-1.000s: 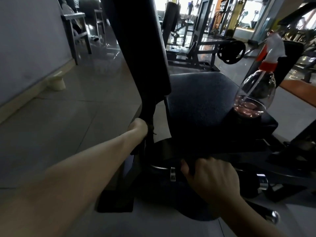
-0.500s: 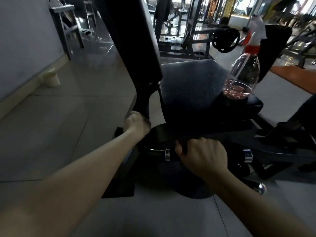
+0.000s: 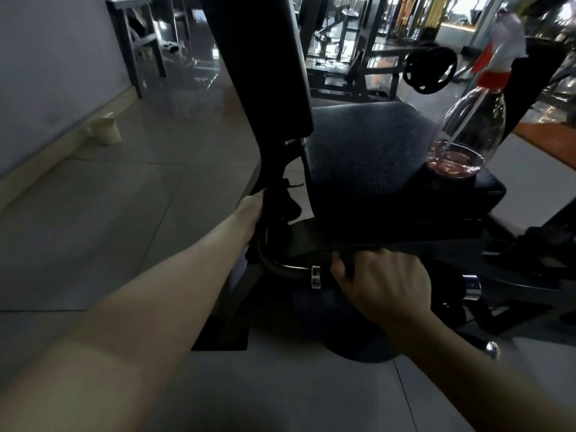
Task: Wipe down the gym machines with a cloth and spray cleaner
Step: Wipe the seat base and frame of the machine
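Here, right hand (image 3: pixel 383 285) grips the seat (image 3: pixel 367 151) bearing one spray bottle (image 3: pixel 470 129); left hand (image 3: pixel 251 213) hides its fingers.

This is a gym. An exercise machine (image 3: pixel 290 267) with a black padded seat (image 3: pixel 367 151) and upright back pad (image 3: pixel 258 57) fills the foreground on a grey tiled floor (image 3: pixel 124 198). Behind it stand dark steel racks (image 3: pixel 371 42), a round black weight plate (image 3: pixel 430 70) and, at the right edge, an orange floor mat (image 3: pixel 545 141).
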Available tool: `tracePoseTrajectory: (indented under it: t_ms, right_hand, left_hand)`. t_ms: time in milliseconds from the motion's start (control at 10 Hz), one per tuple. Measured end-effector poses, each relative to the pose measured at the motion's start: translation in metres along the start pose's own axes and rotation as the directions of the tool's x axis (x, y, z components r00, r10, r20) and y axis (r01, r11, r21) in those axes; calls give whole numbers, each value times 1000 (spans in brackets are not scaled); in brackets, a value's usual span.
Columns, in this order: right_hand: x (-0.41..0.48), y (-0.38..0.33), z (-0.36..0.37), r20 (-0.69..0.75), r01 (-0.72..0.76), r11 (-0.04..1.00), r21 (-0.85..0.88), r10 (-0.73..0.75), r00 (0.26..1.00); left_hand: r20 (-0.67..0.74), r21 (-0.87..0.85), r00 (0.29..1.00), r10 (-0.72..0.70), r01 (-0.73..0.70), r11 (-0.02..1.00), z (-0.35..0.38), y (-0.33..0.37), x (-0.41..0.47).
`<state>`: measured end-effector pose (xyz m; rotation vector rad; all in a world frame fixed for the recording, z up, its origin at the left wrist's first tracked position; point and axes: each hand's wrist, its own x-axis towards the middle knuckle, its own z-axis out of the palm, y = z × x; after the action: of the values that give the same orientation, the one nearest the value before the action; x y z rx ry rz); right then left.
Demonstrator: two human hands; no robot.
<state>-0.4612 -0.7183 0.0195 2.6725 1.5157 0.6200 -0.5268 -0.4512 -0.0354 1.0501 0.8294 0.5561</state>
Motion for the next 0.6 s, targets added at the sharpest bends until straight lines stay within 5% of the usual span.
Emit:
tracePoseTrajectory:
  t_ms: [100, 300, 400, 500, 600]
  right_hand:
    - [0, -1, -4, 17, -15, 1000, 1, 15, 1000]
    - [-1, -2, -7, 60, -24, 996, 80, 20, 998]
    - [0, 0, -7, 73, -16, 997, 77, 10, 997]
    - [0, -2, -5, 69, -12, 997, 75, 6, 998]
    - [0, -2, -4, 37, -9, 999, 37, 8, 999]
  left_hand:
    - [-189, 552, 977, 97, 24, 834, 16, 6, -48]
    - [-216, 890, 949, 231, 94, 445, 19, -14, -100]
    - [-188, 853, 973, 132, 95, 514, 11, -29, -111]
    - [-196, 802, 963, 184, 49, 595, 15, -29, -122]
    - [-232, 833, 953, 196, 91, 545, 21, -13, -88]
